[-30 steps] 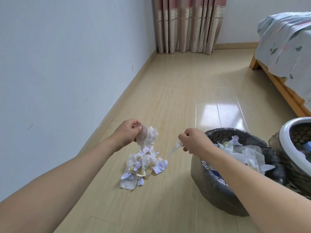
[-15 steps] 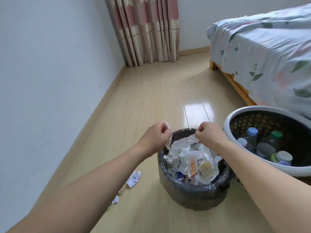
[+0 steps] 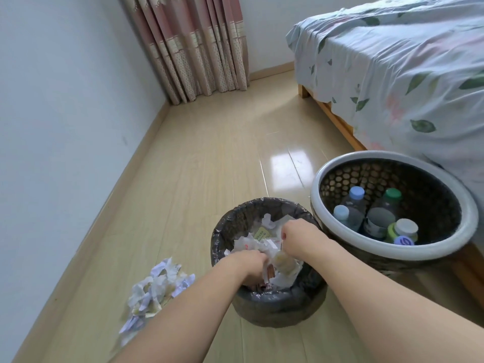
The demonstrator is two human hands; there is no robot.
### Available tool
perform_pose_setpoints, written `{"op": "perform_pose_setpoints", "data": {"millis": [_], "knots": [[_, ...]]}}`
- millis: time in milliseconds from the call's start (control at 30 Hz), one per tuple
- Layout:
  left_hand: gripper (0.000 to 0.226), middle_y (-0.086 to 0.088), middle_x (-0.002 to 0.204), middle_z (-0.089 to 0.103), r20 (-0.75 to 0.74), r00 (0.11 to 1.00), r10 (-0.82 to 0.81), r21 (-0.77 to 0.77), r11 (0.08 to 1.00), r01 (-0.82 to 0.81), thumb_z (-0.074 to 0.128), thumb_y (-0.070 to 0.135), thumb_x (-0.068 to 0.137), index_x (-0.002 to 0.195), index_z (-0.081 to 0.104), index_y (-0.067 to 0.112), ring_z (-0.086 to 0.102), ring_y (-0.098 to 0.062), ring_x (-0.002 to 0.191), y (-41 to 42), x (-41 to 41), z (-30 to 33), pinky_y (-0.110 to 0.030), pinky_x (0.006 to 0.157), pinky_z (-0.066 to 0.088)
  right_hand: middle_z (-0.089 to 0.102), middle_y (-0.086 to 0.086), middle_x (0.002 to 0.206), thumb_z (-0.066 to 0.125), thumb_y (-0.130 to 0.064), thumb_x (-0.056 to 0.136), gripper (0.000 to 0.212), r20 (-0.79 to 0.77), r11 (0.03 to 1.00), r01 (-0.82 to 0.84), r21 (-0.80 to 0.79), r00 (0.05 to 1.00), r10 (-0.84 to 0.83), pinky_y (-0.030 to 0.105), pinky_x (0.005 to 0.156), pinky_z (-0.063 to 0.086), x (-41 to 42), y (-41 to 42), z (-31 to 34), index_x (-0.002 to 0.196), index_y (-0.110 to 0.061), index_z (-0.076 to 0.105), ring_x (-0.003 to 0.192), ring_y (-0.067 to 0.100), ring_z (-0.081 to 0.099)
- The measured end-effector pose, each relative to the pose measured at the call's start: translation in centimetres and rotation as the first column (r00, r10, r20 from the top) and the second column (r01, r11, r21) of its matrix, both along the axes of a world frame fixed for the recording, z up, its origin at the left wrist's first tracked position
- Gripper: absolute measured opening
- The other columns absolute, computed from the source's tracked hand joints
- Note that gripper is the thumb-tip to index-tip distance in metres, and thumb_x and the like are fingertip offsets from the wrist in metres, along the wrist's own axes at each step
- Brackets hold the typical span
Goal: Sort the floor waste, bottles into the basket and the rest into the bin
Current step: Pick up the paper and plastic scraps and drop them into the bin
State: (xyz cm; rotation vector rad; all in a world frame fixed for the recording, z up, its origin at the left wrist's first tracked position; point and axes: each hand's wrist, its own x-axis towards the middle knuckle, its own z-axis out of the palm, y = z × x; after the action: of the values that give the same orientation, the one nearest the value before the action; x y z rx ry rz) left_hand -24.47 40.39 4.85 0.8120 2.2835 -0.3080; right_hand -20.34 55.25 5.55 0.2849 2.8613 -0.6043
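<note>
Bin (image 3: 272,307), black-lined: my left hand (image 3: 251,263) and right hand (image 3: 296,238) sit curled among its paper scraps (image 3: 251,243); whether either grips any, I cannot tell. Floor paper pile (image 3: 157,286) lies left; bottles (image 3: 377,218) in basket (image 3: 324,176). Risk: heaped scraps spilling over the rim.

bare forearms (image 3: 199,297), no sleeves seemingly, hands (image 3: 296,235) ungloved

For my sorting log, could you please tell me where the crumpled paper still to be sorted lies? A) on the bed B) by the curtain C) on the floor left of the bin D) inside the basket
C: the crumpled paper lies on the floor left of the bin.
</note>
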Motion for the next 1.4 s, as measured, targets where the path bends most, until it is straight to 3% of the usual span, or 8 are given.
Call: {"op": "perform_pose_setpoints", "data": {"millis": [367,533,700,867,1067,1133,1233,1400], "knots": [[0.059,0.003,0.123,0.064,0.077,0.955,0.288,0.449,0.845,-0.291,0.03,-0.008,0.079,0.115,0.068,0.02,0.058,-0.014,0.112,-7.9,-4.5,8.6,-0.025,0.089,0.045,0.061,0.006,0.099,0.045,-0.013,0.084,0.021,-0.17,0.995,-0.074,0.06,0.982,0.083,0.042,0.08,0.052,-3.0,-5.7,4.9,0.099,-0.01,0.06,0.091,0.028,0.057],[0.046,0.003,0.115,0.066,-0.035,0.909,0.414,0.479,0.805,-0.349,0.037,-0.003,0.085,0.113,0.068,0.017,0.059,-0.013,0.1,-18.1,-8.4,9.0,-0.021,0.083,0.041,0.054,0.006,0.127,0.047,-0.017,0.091,0.039,-0.239,0.98,-0.201,-0.006,0.952,0.194,0.038,0.095,0.045,-4.8,-15.2,5.1,0.13,-0.014,0.053,0.117,0.027,0.05],[0.037,0.002,0.117,0.065,-0.082,0.849,0.522,0.411,0.794,-0.448,0.043,0.007,0.086,0.111,0.068,0.02,0.06,-0.016,0.106,-30.0,-10.1,4.0,-0.027,0.089,0.047,0.054,0.005,0.126,0.048,-0.02,0.092,0.04,-0.105,0.952,-0.294,-0.087,0.953,0.285,0.034,0.092,0.045,-6.4,-24.9,1.0,0.131,-0.015,0.051,0.115,0.026,0.052],[0.016,0.002,0.092,0.065,0.049,0.84,0.54,0.316,0.79,-0.526,0.05,0.015,0.084,0.091,0.064,0.02,0.06,-0.018,0.085,-37.0,-6.9,-4.6,-0.026,0.067,0.042,0.06,0.001,0.099,0.045,-0.013,0.087,0.02,0.126,0.943,-0.281,-0.177,0.944,0.305,0.028,0.075,0.045,-6.4,-31.9,-4.7,0.102,-0.014,0.059,0.098,0.021,0.055],[0.035,0.0,0.115,0.058,-0.046,0.901,0.43,0.15,0.895,-0.42,0.049,0.044,0.089,0.113,0.056,0.02,0.059,-0.024,0.103,-39.2,-2.1,-14.4,-0.031,0.069,0.04,0.036,-0.007,0.068,0.044,-0.019,0.091,0.032,0.307,0.964,-0.17,-0.205,0.924,0.228,0.023,0.049,0.025,-5.6,-36.5,-12.6,0.065,-0.027,0.026,0.067,0.018,0.041],[0.042,-0.001,0.114,0.058,-0.188,0.885,0.426,0.221,0.896,-0.384,0.056,0.047,0.087,0.119,0.055,0.019,0.062,-0.025,0.099,-39.5,-1.4,-16.2,-0.03,0.064,0.04,0.041,-0.007,0.074,0.043,-0.028,0.096,0.035,0.309,0.966,-0.129,-0.224,0.931,0.196,0.026,0.053,0.03,-5.6,-37.6,-14.4,0.066,-0.03,0.024,0.077,0.019,0.043],[0.039,-0.001,0.071,0.059,-0.376,0.837,0.397,0.375,0.891,-0.254,0.088,0.03,0.055,0.083,0.066,0.014,0.061,-0.022,0.054,-40.1,-0.8,-18.3,-0.023,0.035,0.041,0.051,0.0,0.082,0.044,-0.038,0.095,0.031,0.278,0.981,-0.08,-0.176,0.952,0.128,0.029,0.063,0.036,-5.7,-38.8,-16.3,0.069,-0.023,0.035,0.076,0.021,0.049],[0.032,0.0,0.075,0.058,-0.369,0.791,0.488,0.496,0.823,-0.276,0.084,0.017,0.052,0.075,0.063,0.016,0.06,-0.021,0.058,-41.0,-1.1,-19.1,-0.024,0.035,0.036,0.059,0.002,0.09,0.041,-0.038,0.093,0.025,0.197,0.991,-0.101,-0.086,0.973,0.117,0.033,0.066,0.043,-6.2,-40.6,-17.9,0.088,-0.015,0.048,0.086,0.022,0.058]]}}
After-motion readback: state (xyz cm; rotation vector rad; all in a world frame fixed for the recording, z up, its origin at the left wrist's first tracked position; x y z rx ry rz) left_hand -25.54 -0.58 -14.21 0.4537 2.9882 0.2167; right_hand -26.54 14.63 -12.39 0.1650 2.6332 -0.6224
